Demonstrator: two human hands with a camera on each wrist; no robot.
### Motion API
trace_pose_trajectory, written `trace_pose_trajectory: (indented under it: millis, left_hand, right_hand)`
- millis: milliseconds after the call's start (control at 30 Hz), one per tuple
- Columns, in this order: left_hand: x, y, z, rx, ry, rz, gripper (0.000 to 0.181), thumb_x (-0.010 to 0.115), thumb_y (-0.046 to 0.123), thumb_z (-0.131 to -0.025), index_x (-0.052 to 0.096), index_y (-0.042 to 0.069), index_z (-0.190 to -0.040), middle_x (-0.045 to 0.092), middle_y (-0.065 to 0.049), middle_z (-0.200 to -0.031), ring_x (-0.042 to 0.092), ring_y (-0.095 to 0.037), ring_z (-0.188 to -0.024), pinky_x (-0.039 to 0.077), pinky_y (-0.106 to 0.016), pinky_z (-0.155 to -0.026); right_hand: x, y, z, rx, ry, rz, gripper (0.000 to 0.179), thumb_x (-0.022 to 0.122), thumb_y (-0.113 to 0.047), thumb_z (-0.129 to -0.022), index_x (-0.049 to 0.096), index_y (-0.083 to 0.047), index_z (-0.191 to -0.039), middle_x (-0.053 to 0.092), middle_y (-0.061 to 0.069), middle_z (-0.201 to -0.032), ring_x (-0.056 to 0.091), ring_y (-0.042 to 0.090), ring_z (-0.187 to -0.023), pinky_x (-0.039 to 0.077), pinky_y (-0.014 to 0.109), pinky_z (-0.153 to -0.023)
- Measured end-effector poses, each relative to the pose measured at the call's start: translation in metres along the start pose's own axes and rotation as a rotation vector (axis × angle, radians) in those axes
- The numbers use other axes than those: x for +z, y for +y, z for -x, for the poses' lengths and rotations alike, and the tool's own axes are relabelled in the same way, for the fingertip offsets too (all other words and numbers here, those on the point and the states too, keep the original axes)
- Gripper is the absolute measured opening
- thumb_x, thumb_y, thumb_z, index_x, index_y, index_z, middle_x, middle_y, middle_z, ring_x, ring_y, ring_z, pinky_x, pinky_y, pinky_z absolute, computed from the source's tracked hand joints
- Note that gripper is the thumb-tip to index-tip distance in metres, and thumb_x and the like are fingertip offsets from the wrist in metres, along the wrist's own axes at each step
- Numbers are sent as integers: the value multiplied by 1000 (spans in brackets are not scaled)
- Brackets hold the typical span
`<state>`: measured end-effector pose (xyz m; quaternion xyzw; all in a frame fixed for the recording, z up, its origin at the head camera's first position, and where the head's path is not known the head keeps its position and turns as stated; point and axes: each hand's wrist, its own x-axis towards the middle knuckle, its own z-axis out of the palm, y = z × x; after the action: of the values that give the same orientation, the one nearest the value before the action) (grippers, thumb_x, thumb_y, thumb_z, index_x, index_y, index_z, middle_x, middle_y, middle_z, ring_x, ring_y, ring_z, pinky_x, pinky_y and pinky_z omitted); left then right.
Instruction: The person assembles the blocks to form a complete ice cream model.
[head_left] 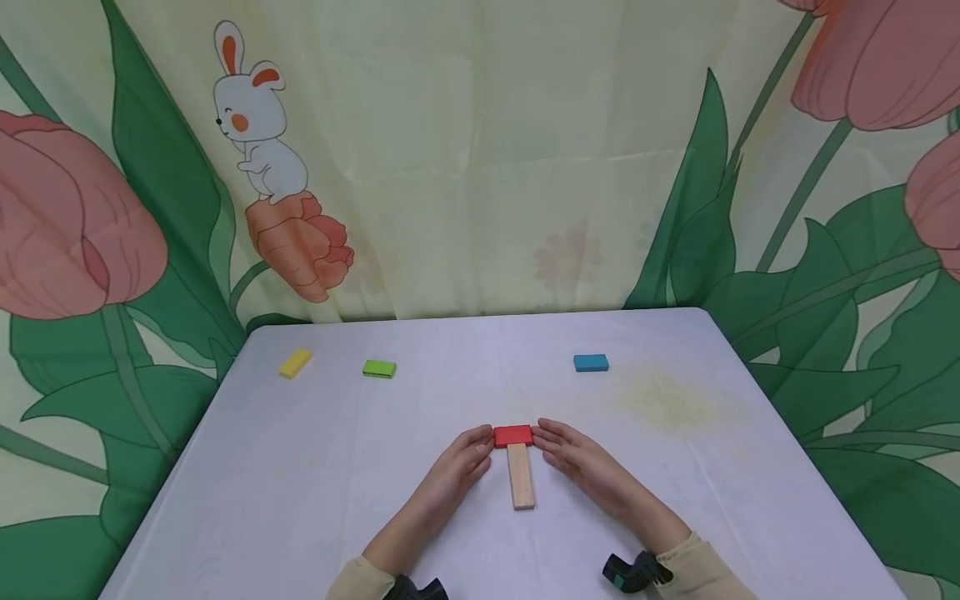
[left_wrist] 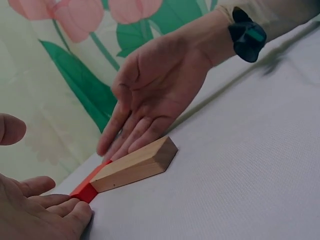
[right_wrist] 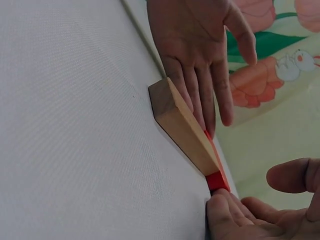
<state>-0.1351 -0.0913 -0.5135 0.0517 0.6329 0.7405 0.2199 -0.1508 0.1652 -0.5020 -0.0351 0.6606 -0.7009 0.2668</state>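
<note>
A red block (head_left: 513, 436) lies crosswise on the white-covered table, and a plain wooden block (head_left: 521, 477) runs from its middle toward me, so the two form a T. My left hand (head_left: 459, 462) has its straight fingertips against the red block's left end. From the other side, the straight fingers of my right hand (head_left: 583, 467) touch its right end. In the left wrist view the wooden block (left_wrist: 135, 165) butts against the long side of the red block (left_wrist: 89, 186). Neither hand curls round anything.
Toward the far edge of the table (head_left: 315, 500) lie a yellow block (head_left: 296, 363) and a green block (head_left: 379, 368) on the left. A blue block (head_left: 591, 362) lies right of centre. Behind the table hangs a curtain (head_left: 480, 167) printed with tulips and a rabbit.
</note>
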Motion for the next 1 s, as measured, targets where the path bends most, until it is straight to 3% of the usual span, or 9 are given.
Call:
trace_pose_trajectory:
  millis: [200,367,467,567,700,900,1000]
  left_hand:
    - [-1,0,2,-7,5,21,57,43,26,-109,31,-2,-158,31,-22,-166,28,-36,-156,29,-46,-125]
    - [-5,1,4,-7,-14,16,58,43,25,-110,29,-4,-158,29,-24,-167,27,-37,-156,27,-47,-126]
    - [-9,2,5,0,-22,3,59,42,25,-110,28,-6,-158,29,-25,-166,28,-37,-156,27,-47,-126]
    - [-14,4,7,-4,-18,-23,59,41,27,-111,29,-5,-158,31,-24,-166,31,-36,-155,29,-45,-125]
    - [-21,6,8,-7,-11,-40,57,41,28,-111,32,-4,-157,34,-23,-164,33,-36,-154,30,-45,-125]
    - [-32,11,11,-4,34,-115,57,43,30,-111,33,-2,-157,37,-21,-163,37,-36,-152,32,-46,-123]
    - [-38,14,12,3,59,-145,57,42,29,-111,32,-2,-158,38,-21,-163,38,-35,-152,33,-46,-123]
  right_hand:
    - [6,0,-2,-14,117,196,56,49,-15,-105,36,-7,-159,44,19,-160,42,36,-150,33,56,-123]
    - [13,0,-1,-135,234,500,47,59,-9,-102,53,-9,-148,55,14,-151,52,36,-141,45,54,-115]
    - [15,1,-2,-210,250,705,44,66,-10,-98,60,-15,-141,56,6,-151,51,31,-142,45,53,-116]
    - [16,2,-2,-297,203,893,42,71,-14,-96,64,-19,-137,53,1,-153,49,28,-145,42,55,-118]
    - [16,2,-2,-374,120,1055,43,76,-26,-93,65,-20,-135,51,2,-156,45,29,-146,38,56,-120]
    - [18,1,-3,-433,14,1159,51,80,-36,-89,66,-19,-135,51,2,-155,40,28,-151,21,59,-127]
    - [20,1,-3,-424,-8,1178,51,80,-38,-89,66,-21,-135,50,-1,-155,40,24,-151,17,59,-128]
